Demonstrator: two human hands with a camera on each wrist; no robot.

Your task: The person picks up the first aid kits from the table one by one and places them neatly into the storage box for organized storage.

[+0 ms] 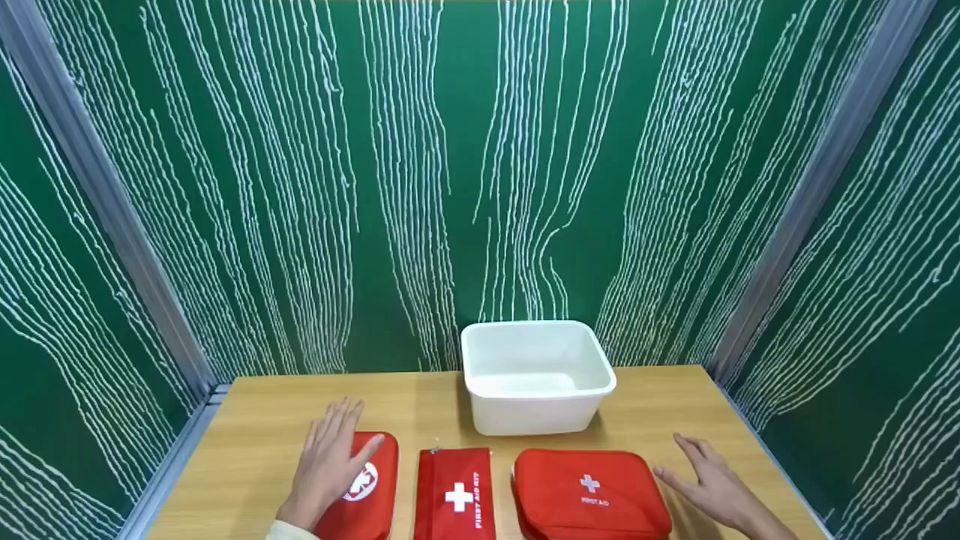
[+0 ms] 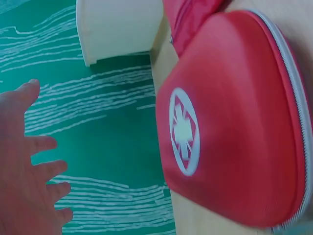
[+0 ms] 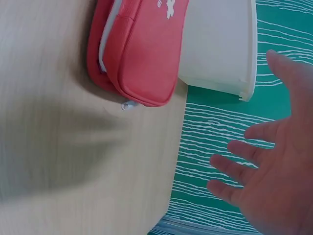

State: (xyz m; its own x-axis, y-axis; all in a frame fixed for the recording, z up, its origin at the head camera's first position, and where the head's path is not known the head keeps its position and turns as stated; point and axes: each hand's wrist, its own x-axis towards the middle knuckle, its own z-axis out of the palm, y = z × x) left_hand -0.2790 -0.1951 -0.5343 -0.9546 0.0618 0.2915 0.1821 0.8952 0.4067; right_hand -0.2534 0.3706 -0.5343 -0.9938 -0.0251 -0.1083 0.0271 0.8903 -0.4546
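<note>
My left hand (image 1: pixel 327 463) is held over the left side of a red hard zip case (image 1: pixel 379 487), fingers spread and nothing in them. That case bears a round white emblem, seen large in the left wrist view. Beside it lies a flat red pouch (image 1: pixel 454 517) lettered "FIRST AID KIT" with a white cross. Farther right is a red first aid bag (image 1: pixel 592 484) with a small pale cross; its zip pull shows in the right wrist view. Just right of this bag my right hand (image 1: pixel 712 484) hovers above the table, fingers apart, holding nothing.
A white plastic tub (image 1: pixel 529 414) stands at the back of the wooden table (image 1: pixel 300 397), behind the pouch and the bag. Green panels with wavy white lines (image 1: pixel 465 187) rise behind and at both sides, joined by grey metal posts (image 1: pixel 810 180).
</note>
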